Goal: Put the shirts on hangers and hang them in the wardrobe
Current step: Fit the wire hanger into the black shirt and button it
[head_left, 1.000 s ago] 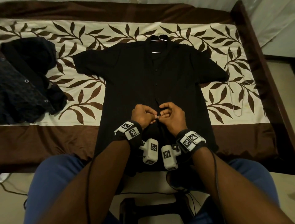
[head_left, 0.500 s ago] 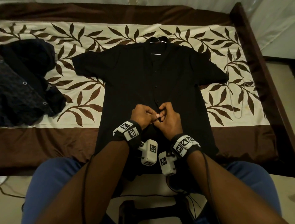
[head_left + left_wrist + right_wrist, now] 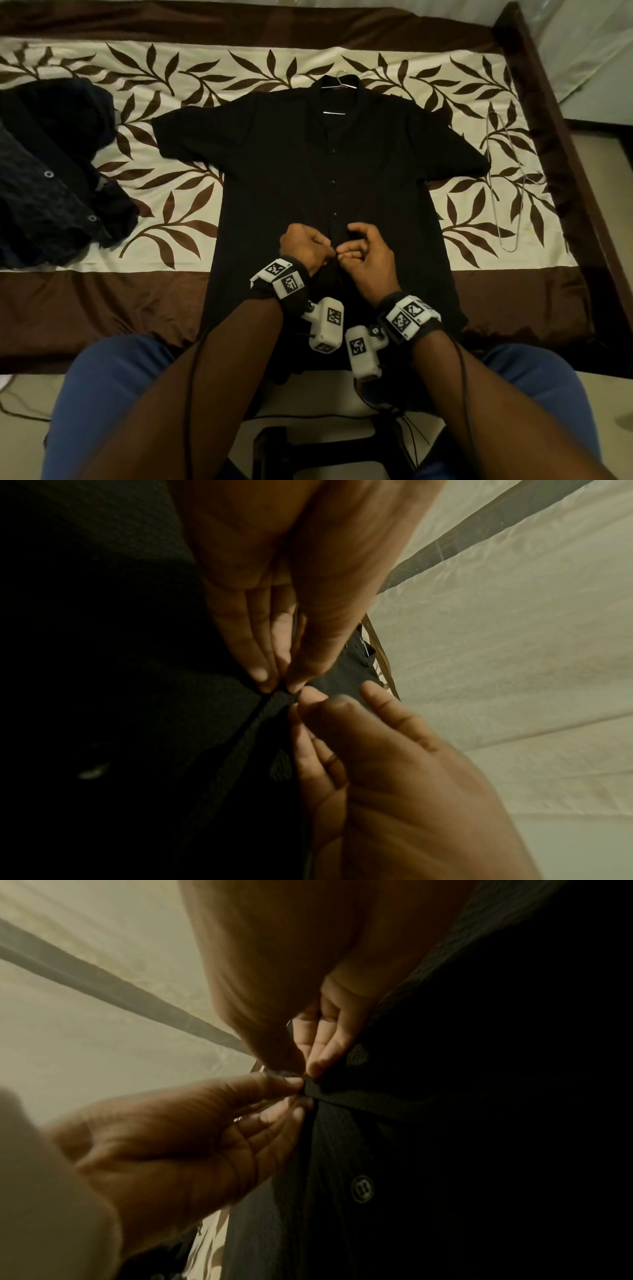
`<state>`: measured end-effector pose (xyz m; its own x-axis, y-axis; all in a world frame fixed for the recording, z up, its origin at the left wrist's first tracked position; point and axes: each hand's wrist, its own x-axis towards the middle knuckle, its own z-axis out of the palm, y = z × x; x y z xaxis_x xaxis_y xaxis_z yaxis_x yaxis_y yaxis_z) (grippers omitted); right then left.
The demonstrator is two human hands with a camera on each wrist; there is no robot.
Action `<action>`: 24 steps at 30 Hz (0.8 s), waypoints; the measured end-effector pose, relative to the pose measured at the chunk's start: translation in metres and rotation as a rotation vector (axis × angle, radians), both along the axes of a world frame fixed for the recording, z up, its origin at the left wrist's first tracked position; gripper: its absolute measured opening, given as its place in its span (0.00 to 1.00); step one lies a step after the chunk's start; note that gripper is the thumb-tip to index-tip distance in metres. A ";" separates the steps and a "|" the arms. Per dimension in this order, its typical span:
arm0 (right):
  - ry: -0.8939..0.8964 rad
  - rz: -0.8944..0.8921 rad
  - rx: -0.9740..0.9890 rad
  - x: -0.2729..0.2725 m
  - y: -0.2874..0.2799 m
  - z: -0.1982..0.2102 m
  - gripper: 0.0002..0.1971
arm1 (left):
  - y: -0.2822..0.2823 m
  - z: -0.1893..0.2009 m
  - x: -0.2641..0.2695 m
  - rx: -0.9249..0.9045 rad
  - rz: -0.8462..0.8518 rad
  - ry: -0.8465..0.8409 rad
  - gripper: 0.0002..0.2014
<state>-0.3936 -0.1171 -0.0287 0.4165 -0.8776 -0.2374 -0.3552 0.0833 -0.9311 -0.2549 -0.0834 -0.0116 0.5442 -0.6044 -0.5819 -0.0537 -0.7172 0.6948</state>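
Buttoning step — black short-sleeved button-front shirt point(image 3: 329, 178), laid flat on leaf-patterned cream-and-brown bedspread point(image 3: 191, 85), thin wire hanger point(image 3: 339, 84) already through collar.
Left hand point(image 3: 303, 247) and right hand point(image 3: 368, 255) both curled, pinching placket edges together below fastened buttons. Next, likely: seat button, then lift by hook — wardrobe not in view.

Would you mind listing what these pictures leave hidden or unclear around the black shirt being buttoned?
- Head view: the button being worked is hidden behind the left hand and right hand.
- Head view: most of the hanger lies inside the black shirt.
- Wrist views: fingertips cover the buttonhole; fabric too dark.
- Head view: the clothes pile is cut off by the left edge.
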 end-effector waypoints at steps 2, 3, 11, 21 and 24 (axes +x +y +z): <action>-0.002 -0.027 0.032 0.001 -0.002 -0.002 0.23 | 0.001 -0.003 -0.002 -0.029 -0.009 -0.028 0.07; -0.005 -0.036 0.047 0.002 -0.003 -0.002 0.21 | 0.002 -0.004 -0.002 -0.044 -0.019 -0.040 0.08; -0.004 -0.058 0.013 0.004 0.001 -0.006 0.11 | 0.004 -0.010 0.001 -0.108 -0.010 -0.036 0.11; 0.083 -0.007 -0.050 0.001 -0.004 -0.011 0.09 | 0.015 -0.017 0.004 -0.234 -0.012 0.113 0.09; 0.113 0.018 -0.083 0.002 -0.006 -0.008 0.08 | 0.015 -0.014 0.002 -0.235 -0.011 0.081 0.08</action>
<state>-0.3917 -0.1227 -0.0368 0.4070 -0.8887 -0.2112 -0.4592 0.0008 -0.8883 -0.2525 -0.0686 -0.0259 0.4940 -0.7339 -0.4661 0.0024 -0.5350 0.8448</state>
